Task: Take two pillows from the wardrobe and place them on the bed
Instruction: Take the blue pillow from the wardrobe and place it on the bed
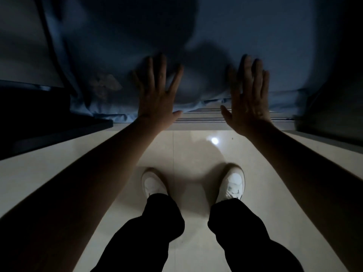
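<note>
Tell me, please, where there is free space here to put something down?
The pale floor tiles are bare on both sides of the white shoes, up to the sliding track. Ahead it is crowded: blue fabric fills the opening, and the left hand and right hand are spread open in front of it.

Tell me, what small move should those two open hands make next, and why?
Probably close both hands on the blue bedding in front of them. The left hand lies spread flat on the rumpled blue fabric, the right hand is open by its front edge, and neither grips anything. In this dim view I cannot tell whether the mound is a pillow.
</note>
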